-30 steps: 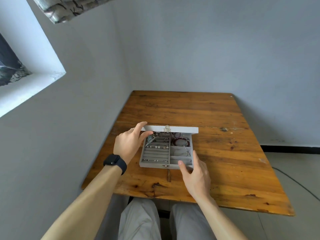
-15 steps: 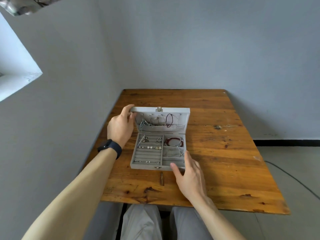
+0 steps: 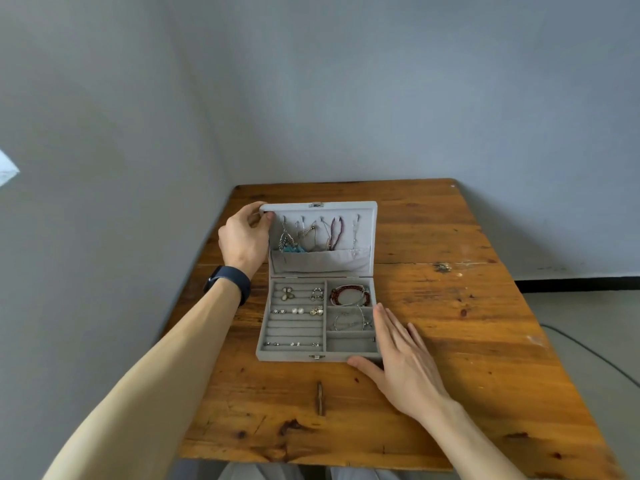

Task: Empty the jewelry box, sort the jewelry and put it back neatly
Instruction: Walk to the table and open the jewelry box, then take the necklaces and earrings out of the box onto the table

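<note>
- The grey jewelry box sits on the wooden table, toward its left side, with its lid standing open and tipped back.
- The left hand pinches the lid's upper left corner, thumb on the inner face and fingers curled out of sight behind it; a dark watch sits on that wrist.
- The right hand lies flat and loosely spread against the box's near right corner, thumb along the front wall; it covers that corner and part of the right wall.
- Necklaces hang tangled from hooks inside the lid, their lower ends hidden in the fabric pocket; single chains are hard to tell apart.
- Small earrings and rings sit in the ring rolls on the left; they are too small to tell apart one by one.
- A red beaded bracelet lies in the far right compartment, thin silver bangles in the middle one.
- The person's lap is cut off at the bottom edge.
- Compared with half a second ago, the lid is raised further, so the hooks and pocket face the camera more fully.
- A second ago the lid was barely lifted and the necklaces were mostly hidden.
- Both hands keep the same grips throughout.
</note>
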The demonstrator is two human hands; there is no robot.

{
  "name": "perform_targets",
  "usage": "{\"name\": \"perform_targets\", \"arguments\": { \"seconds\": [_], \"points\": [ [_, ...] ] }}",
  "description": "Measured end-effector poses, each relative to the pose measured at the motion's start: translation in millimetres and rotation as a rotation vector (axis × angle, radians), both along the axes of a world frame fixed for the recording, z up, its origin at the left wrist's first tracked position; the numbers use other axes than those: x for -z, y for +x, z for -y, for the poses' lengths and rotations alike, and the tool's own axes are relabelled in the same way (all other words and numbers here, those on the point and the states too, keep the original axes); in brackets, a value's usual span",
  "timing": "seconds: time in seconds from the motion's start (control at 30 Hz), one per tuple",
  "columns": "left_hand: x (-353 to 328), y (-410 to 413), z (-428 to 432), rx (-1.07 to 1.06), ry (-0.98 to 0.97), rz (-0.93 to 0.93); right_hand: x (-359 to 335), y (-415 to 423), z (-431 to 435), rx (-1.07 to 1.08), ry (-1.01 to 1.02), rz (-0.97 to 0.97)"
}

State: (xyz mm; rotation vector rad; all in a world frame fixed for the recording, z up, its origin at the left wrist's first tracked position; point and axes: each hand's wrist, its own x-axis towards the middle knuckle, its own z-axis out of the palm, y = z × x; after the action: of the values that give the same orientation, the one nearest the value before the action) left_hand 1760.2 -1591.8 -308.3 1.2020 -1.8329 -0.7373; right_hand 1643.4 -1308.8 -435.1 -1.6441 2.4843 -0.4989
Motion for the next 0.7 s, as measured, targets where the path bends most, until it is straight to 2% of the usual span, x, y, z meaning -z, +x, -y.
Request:
{"name": "perform_targets", "arguments": {
  "seconds": [0.43, 0.7],
  "points": [
    [4.1, -36.1, 16.5, 0.027, 0.009, 0.005, 0.5, -28.1, 14.7, 0.022, -0.009, 0.069],
    [6.0, -30.6, 20.4, 0.204, 0.2, -0.019, 2.1, -22.6, 12.6, 0.048, -0.007, 0.063]
  ]
}}
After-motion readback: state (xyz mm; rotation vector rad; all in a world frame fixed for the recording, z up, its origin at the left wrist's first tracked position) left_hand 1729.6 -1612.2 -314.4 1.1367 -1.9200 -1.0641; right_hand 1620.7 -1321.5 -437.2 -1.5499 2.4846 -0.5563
